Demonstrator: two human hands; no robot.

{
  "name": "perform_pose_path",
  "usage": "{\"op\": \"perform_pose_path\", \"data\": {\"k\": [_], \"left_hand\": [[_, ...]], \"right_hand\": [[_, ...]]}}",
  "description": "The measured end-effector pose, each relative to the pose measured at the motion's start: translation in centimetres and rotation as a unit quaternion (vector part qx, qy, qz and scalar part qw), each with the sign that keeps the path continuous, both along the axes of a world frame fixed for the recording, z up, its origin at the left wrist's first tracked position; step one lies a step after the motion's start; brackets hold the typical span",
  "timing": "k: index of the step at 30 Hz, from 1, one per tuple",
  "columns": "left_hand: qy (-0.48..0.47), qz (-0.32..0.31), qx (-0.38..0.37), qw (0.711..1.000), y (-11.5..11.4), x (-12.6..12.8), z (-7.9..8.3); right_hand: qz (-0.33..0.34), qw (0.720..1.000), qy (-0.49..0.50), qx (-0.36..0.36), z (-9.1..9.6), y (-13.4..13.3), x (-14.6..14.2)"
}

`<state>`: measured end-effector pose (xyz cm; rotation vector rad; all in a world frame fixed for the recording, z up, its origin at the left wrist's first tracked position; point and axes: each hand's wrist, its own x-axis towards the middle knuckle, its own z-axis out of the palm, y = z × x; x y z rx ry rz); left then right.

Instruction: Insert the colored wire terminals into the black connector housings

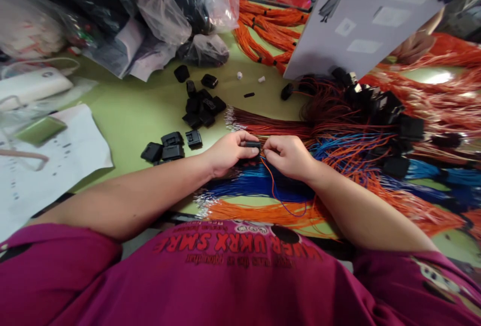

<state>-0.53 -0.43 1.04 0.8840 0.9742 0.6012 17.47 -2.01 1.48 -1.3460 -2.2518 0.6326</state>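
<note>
Between the thumb and fingers of my left hand (231, 153) is a black plastic connector housing (251, 144). My right hand (287, 155) is pinched close beside it, on thin wires at the housing's right side. An orange wire (271, 180) loops down from between the hands, along with a purple one (296, 214). Under and around both hands lie bundles of cut wires: dark red (270, 124), blue (255, 185) and orange (240, 210), with bare metal terminals at their left ends. To the left, several loose black housings (173, 146) rest on the green table, with another pile (205, 105) behind them.
Finished-looking black connectors with wires (387, 105) heap up at the right. A white upright panel (345, 20) stands at the back; another person's hand (415, 47) shows beyond it. Plastic bags (169, 5) crowd the back left, and a paper sheet (82, 140) lies at left.
</note>
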Motion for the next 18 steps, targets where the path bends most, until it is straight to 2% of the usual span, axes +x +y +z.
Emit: {"op": "perform_pose_path", "data": {"k": [4,9,18], "left_hand": [[0.002,-0.005,0.013,1.0,0.05,0.06,-0.09],[0.011,-0.021,0.018,1.0,0.07,-0.09,-0.08],[0.013,-0.008,0.007,1.0,0.0,0.13,0.13]], "right_hand": [[0.008,1.0,-0.013,0.019,-0.5,-0.14,-0.16],[0.0,1.0,-0.021,0.006,-0.35,-0.03,-0.09],[0.002,0.999,-0.044,-0.002,-0.3,0.12,-0.26]]}}
